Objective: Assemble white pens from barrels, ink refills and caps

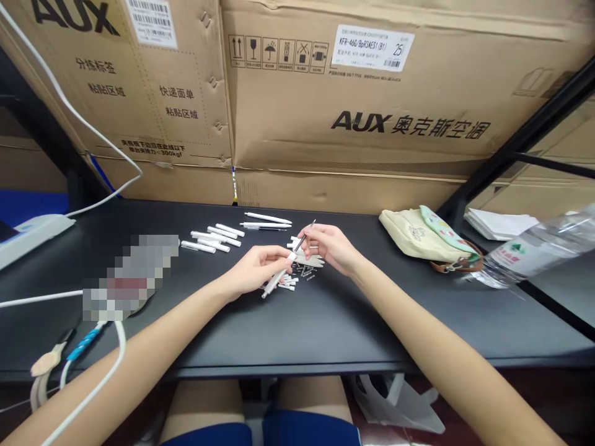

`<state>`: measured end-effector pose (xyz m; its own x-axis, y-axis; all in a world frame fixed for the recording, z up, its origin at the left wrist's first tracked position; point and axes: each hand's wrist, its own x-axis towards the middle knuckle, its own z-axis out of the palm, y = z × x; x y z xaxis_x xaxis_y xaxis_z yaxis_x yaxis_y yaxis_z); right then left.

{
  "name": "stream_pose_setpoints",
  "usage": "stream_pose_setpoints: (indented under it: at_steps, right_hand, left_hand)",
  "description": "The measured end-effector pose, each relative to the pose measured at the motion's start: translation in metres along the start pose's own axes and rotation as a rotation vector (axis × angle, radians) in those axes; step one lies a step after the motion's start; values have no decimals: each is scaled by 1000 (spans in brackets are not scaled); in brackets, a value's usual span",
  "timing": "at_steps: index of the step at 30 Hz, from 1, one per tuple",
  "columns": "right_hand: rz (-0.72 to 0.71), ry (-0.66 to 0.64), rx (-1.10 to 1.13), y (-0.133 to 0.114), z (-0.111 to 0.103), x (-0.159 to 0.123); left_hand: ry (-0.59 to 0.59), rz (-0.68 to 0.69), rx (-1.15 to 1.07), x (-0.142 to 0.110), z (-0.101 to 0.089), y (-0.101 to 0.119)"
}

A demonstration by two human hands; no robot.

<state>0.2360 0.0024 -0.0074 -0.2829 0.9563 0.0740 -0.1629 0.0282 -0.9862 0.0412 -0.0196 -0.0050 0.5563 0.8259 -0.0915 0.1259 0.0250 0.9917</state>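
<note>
1. While both hands are working low over the black bench, the left hand is curling partly closed, its thumb and fingers pinching a white pen barrel. The barrel is tilting downward, with its free end pointing toward the near left.
2. The right hand is closing only at the fingertips, which are pinching a thin pen refill. The refill is angling up and to the right, and its lower end is meeting the upper end of the barrel, although the fingers are partly hiding the exact contact.
3. A cluster of loose white pen parts is lying on the bench directly below the hands, and small metal pieces are scattering just to its right.
4. A group of white pens is lying roughly side by side to the far left of the hands, and two longer white pens are lying beyond the hands, near the far edge.
5. A canvas pouch with a brown strap is resting to the right, with white paper sheets and a clear plastic bottle occupying the right side beyond it.
6. AUX cardboard cartons are standing along the far edge, a white cable is running down their left side, and a pixelated object is lying on the left of the bench.
</note>
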Motion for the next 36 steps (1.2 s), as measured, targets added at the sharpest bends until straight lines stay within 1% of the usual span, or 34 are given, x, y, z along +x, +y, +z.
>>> stream_pose_setpoints:
  at_steps: [7,10,12,16,18,23,27,28,32,33,36]
  right_hand:
    - [-14,12,43,0,1,1]
    - [-53,94,83,-4,0,0]
    - [-72,118,91,-5,2,-1]
    - [-30,27,62,-2,6,-3]
    - [-24,16,65,0,7,-3]
    - [-44,41,65,-2,7,-3]
    - [-108,135,78,-4,8,-3]
    - [-119,140,76,-4,8,-3]
    - [-75,34,44,-3,9,-4]
    - [-67,25,42,-3,8,-4]
    - [-103,90,69,-5,8,-4]
  left_hand:
    - [27,1,-23,2,-2,0]
    - [35,3,-38,2,-3,0]
    - [37,6,-44,1,-3,0]
    - [19,21,-20,0,-2,-1]
    - [13,27,-11,0,-2,-1]
    - [31,12,-14,1,-3,0]
    - [45,16,-54,1,-2,1]
    - [50,18,-62,0,-2,1]
    - [33,21,-46,0,-1,1]
    - [25,21,-44,0,-1,1]
    - [22,28,-53,1,-1,2]
